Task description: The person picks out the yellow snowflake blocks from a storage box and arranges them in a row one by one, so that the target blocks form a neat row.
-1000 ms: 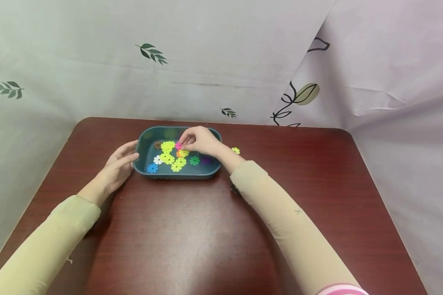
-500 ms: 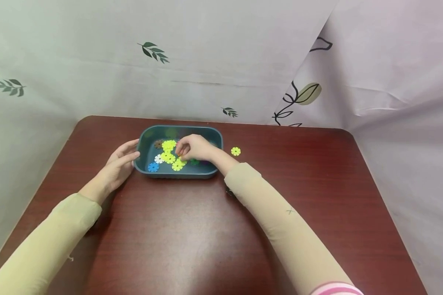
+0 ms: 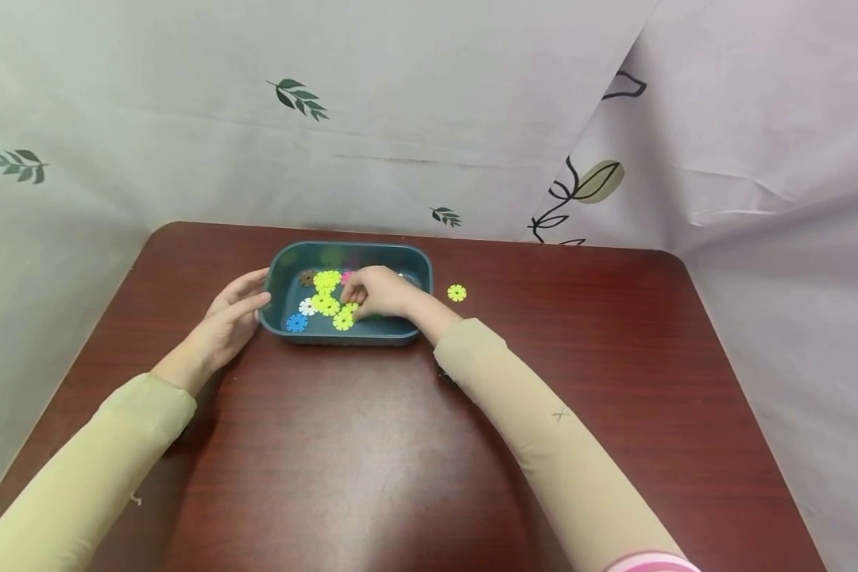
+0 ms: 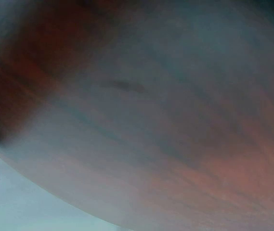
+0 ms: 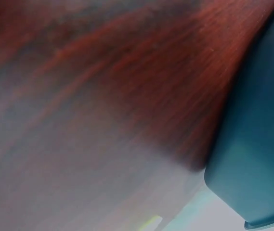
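A dark blue-green plastic tray (image 3: pixel 343 339) stands near the back of the table, holding notched plastic discs. Several yellow discs (image 3: pixel 326 280) cluster in its middle, beside a brown disc (image 3: pixel 307 278), a white disc (image 3: pixel 308 307), a blue disc (image 3: pixel 296 322) and a pink disc (image 3: pixel 346 276). My left hand (image 3: pixel 226 326) rests against the tray's left end, thumb at the rim and fingers fairly straight. My right hand (image 3: pixel 380 291) is inside the tray, fingers bent, thumb tip right at a yellow disc (image 3: pixel 343 319). I cannot tell whether it grips a disc.
One yellow disc (image 3: pixel 457 293) lies on the brown table (image 3: pixel 579 334), right of the tray. Behind the table hangs a pale cloth (image 3: pixel 372 119) with leaf prints. The right wrist view shows the tray's outer wall (image 5: pixel 257 139); the left wrist view shows mostly blurred tabletop (image 4: pixel 175 144).
My right hand has moved from the pink disc slightly down and toward the front of the tray, over the yellow discs. The pink disc shows again; the orange one is hidden. My left hand stays put.
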A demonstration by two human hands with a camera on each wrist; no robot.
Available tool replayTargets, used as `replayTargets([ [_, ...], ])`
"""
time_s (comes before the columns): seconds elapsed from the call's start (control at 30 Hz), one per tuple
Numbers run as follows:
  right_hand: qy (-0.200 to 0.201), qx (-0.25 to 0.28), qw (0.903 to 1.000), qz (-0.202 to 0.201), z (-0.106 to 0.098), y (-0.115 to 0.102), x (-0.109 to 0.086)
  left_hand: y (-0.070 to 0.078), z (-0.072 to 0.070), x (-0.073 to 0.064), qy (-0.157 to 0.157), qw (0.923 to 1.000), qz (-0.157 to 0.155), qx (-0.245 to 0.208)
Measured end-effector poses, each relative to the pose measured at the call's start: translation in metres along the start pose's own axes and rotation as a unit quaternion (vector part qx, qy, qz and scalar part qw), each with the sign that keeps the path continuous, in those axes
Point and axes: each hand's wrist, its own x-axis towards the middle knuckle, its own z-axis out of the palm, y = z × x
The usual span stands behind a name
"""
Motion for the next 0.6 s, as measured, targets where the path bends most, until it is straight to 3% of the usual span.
replayTargets([
  [0.6, 0.011, 0.001, 0.9999, 0.003, 0.0011, 0.0003, 0.0003, 0.0006, -0.0005, 0.0002, -0.001, 1.0000, -0.003, 0.006],
])
